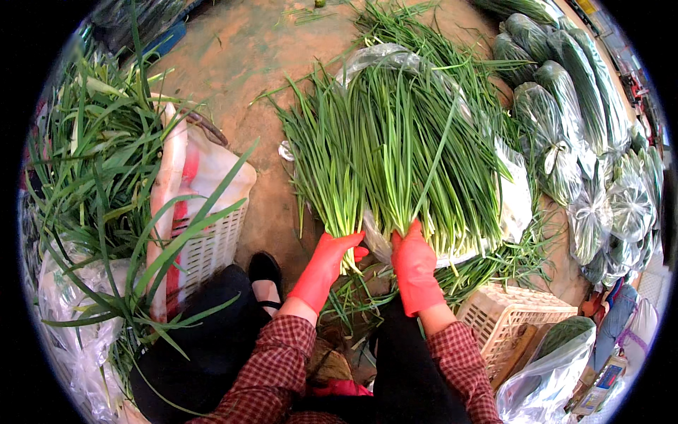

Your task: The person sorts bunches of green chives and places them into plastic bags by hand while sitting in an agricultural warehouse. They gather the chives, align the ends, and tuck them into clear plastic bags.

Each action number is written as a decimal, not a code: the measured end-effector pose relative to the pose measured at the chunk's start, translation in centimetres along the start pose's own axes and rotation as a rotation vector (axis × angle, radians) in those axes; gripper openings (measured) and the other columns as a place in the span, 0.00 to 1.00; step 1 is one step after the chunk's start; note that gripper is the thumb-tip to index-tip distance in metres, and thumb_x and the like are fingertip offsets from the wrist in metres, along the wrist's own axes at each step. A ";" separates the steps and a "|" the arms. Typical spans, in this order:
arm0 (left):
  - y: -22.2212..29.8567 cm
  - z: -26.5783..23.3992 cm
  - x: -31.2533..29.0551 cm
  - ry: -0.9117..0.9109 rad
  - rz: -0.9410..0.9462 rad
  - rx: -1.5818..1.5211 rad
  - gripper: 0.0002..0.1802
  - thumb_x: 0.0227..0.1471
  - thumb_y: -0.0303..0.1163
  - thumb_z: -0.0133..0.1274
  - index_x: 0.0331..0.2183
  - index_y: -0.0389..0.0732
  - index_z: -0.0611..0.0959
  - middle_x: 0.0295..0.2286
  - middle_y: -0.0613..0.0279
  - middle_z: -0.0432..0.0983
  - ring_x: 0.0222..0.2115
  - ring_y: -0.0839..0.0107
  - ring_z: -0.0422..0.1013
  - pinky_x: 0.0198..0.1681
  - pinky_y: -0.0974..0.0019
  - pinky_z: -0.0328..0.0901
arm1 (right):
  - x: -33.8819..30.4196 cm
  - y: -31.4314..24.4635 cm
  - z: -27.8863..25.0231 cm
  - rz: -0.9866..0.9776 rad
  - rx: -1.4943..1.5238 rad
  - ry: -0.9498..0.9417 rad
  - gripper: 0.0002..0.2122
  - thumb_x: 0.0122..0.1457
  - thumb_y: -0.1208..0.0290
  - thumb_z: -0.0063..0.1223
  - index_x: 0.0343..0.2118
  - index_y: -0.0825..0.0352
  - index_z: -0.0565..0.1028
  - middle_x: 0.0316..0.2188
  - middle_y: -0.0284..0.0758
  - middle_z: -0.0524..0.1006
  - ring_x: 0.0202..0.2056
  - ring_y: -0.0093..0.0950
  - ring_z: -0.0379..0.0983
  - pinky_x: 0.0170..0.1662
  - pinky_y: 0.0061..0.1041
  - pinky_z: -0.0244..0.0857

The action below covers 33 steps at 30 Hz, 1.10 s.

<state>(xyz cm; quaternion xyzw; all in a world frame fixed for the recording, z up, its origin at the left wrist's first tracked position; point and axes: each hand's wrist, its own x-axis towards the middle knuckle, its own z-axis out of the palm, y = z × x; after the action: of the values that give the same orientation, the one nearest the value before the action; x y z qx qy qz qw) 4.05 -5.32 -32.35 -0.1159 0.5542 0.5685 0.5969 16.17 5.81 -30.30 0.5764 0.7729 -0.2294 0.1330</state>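
Observation:
Red rubber gloves cover both my hands. My left hand [326,267] is closed around the pale stem ends of a bunch of garlic chives [326,177], whose green leaves point away from me. Close beside it, my right hand [415,265] grips the base of a second bunch [395,169], its fingers partly hidden by the glove's back. That bunch lies against a large pile of chives [459,191] spread on a clear plastic sheet [518,194].
At left stands a white and red plastic crate [212,233], heaped with loose leafy greens [99,169]. Several plastic-bagged bundles [558,106] lie along the right side. Near my right forearm is a beige crate [519,304]. Loose chives litter the brown floor [240,63].

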 end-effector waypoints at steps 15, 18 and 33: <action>0.2 -1.9 -3.8 -0.604 0.298 -0.539 0.37 0.48 0.32 0.48 0.58 0.39 0.53 0.17 0.69 0.63 0.13 0.79 0.57 0.21 0.71 0.57 | -3.4 0.4 -9.5 -0.014 1.354 -0.075 0.16 0.56 0.64 0.48 0.42 0.70 0.72 0.14 0.34 0.73 0.05 0.17 0.53 0.08 0.16 0.44; 0.3 -1.4 -3.2 -0.519 0.263 -0.508 0.37 0.45 0.30 0.52 0.57 0.39 0.59 0.26 0.61 0.75 0.16 0.78 0.65 0.22 0.70 0.63 | -2.3 1.8 -8.7 0.196 1.186 -0.195 0.12 0.57 0.63 0.47 0.38 0.65 0.75 0.10 0.28 0.65 0.06 0.17 0.54 0.10 0.17 0.44; -3.5 3.2 -5.1 -0.095 0.011 -0.245 0.24 0.43 0.36 0.60 0.42 0.34 0.75 0.36 0.55 0.76 0.35 0.65 0.73 0.40 0.63 0.66 | -8.2 -1.3 -2.2 -0.279 -0.225 -0.096 0.10 0.57 0.65 0.41 0.37 0.65 0.67 0.23 0.44 0.76 0.24 0.41 0.74 0.25 0.40 0.65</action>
<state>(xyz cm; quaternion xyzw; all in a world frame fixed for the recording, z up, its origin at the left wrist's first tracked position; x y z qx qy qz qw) 9.93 -6.78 -28.92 -0.1579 0.4525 0.6398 0.6008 17.51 -0.17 -24.34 0.4335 0.8589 -0.1849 0.2004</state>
